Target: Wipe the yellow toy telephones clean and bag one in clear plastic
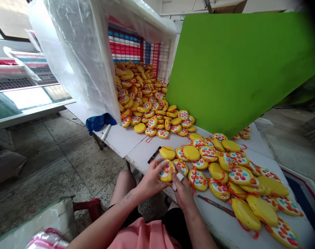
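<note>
Above the near edge of the table, my left hand (154, 175) grips a yellow oval toy (167, 171) from its left side. The toy's white face with coloured dots is turned up. My right hand (183, 193) closes on the toy's right edge, and white wrapping or pieces (180, 177) show at its fingers. Whether the white is tape or cloth I cannot tell. Just beyond the hands lies a black marker-like stick (154, 155). Several similar toys with orange cords, such as a dotted one (198, 179), lie to the right.
A big heap of the same toys (147, 103) spills from a plastic-wrapped crate (100, 62) on its side. A green board (232, 69) leans behind the table (134, 148). A thin dark tool (216, 205), a blue cloth (100, 121) and a white pen (106, 132) lie near the edges.
</note>
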`<state>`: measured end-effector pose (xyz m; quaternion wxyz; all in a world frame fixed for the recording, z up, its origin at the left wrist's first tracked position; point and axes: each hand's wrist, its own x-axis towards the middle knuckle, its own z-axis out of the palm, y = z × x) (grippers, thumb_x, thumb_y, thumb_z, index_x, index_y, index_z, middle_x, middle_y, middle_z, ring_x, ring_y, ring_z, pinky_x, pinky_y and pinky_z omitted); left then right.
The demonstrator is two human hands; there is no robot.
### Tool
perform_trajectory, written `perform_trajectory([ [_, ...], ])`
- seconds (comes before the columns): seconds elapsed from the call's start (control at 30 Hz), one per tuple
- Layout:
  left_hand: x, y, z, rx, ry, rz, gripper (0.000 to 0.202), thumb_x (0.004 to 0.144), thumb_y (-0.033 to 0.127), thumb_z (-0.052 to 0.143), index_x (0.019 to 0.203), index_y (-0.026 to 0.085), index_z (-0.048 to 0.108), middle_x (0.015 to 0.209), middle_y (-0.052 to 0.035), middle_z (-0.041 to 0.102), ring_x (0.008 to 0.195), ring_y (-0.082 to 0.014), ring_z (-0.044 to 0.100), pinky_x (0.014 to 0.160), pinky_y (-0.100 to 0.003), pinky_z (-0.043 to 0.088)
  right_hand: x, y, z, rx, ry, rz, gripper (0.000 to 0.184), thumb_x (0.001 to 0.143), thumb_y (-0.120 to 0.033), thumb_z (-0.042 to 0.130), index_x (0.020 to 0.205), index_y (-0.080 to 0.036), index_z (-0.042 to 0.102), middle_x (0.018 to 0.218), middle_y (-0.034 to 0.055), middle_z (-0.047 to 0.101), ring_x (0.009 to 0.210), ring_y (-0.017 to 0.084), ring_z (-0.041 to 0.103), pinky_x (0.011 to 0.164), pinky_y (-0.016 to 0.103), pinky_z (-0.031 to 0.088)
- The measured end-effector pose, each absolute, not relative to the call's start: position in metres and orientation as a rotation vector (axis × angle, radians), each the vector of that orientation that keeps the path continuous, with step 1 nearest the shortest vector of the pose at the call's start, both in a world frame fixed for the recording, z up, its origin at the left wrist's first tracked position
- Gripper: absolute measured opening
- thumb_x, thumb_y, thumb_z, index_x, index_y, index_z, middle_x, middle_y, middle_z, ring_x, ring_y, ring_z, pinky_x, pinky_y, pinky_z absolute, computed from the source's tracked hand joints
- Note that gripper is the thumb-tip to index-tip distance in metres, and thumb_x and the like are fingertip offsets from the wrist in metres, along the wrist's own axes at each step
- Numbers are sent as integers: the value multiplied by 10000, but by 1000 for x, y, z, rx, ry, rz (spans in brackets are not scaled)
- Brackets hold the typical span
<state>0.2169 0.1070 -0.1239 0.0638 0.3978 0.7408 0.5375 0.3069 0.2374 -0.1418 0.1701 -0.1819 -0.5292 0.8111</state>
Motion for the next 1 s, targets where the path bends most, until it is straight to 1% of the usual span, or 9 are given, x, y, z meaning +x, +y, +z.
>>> perform_trajectory([
  [0.07, 231, 107, -126, 1076, 2069, 1755, 838, 634, 361, 830, 1379, 271, 457, 1444, -134, 343, 1327, -333, 368, 1082, -461, 374, 310, 240, -144, -553, -1514, 2261, 625, 779, -440, 720, 1344, -253, 527, 1284, 72, 618, 1210, 273, 549, 992, 438, 471],
  [0.17, 230, 102, -128, 765, 1848, 1865, 810, 704, 428, 773, 1407, 269, 403, 1432, -146, 368, 1138, -277, 535, 875, -389, 518, 321, 252, -146, -577, -1597, 2273, 594, 772, -421, 734, 1313, -248, 559, 1283, 70, 620, 1223, 285, 537, 1013, 456, 448],
  [0.27, 224, 100, -126, 562, 1540, 1828, 662, 795, 472, 674, 1357, 204, 451, 1159, -124, 591, 806, -165, 615, 646, -272, 513, 329, 260, -144, -544, -1676, 2314, 526, 776, -428, 731, 1261, -266, 604, 1263, 67, 634, 1161, 288, 582, 985, 451, 468],
  [0.33, 225, 100, -122, 475, 1412, 1855, 605, 794, 459, 680, 1298, 176, 502, 949, -66, 636, 707, -133, 604, 592, -234, 486, 333, 261, -141, -538, -1659, 2334, 530, 773, -458, 727, 1255, -274, 606, 1252, 70, 639, 1109, 290, 611, 934, 446, 502],
  [0.4, 229, 102, -118, 378, 1376, 1938, 578, 783, 432, 698, 1273, 188, 513, 915, -41, 626, 713, -135, 613, 595, -233, 497, 334, 258, -139, -555, -1624, 2344, 585, 765, -487, 725, 1287, -269, 575, 1242, 82, 641, 1083, 295, 621, 869, 447, 537],
  [0.57, 237, 103, -110, 360, 1301, 1962, 561, 791, 393, 697, 1287, 217, 500, 1187, -92, 592, 943, -205, 631, 749, -315, 548, 336, 249, -133, -637, -1704, 2295, 723, 742, -518, 727, 1364, -243, 483, 1198, 112, 650, 966, 302, 658, 668, 414, 591],
  [0.7, 240, 106, -114, 564, 1178, 1915, 700, 750, 303, 761, 1363, 251, 428, 1267, -84, 570, 1080, -214, 592, 912, -330, 492, 333, 245, -128, -607, -1794, 2119, 657, 734, -488, 738, 1310, -239, 542, 1198, 85, 657, 1042, 300, 637, 811, 410, 569],
  [0.83, 241, 111, -125, 643, 1154, 1891, 937, 602, 196, 862, 1393, 281, 367, 1287, -89, 552, 1089, -238, 595, 899, -346, 504, 332, 244, -131, -608, -1792, 2039, 622, 749, -490, 726, 1293, -239, 558, 1177, 75, 672, 1075, 294, 629, 897, 415, 535],
  [1.0, 239, 112, -134, 579, 1202, 1907, 901, 643, 208, 836, 1394, 263, 343, 1155, -76, 604, 899, -190, 646, 721, -283, 550, 335, 247, -139, -630, -1736, 2143, 635, 736, -541, 723, 1270, -223, 590, 1139, 93, 689, 1042, 316, 643, 821, 441, 569],
])
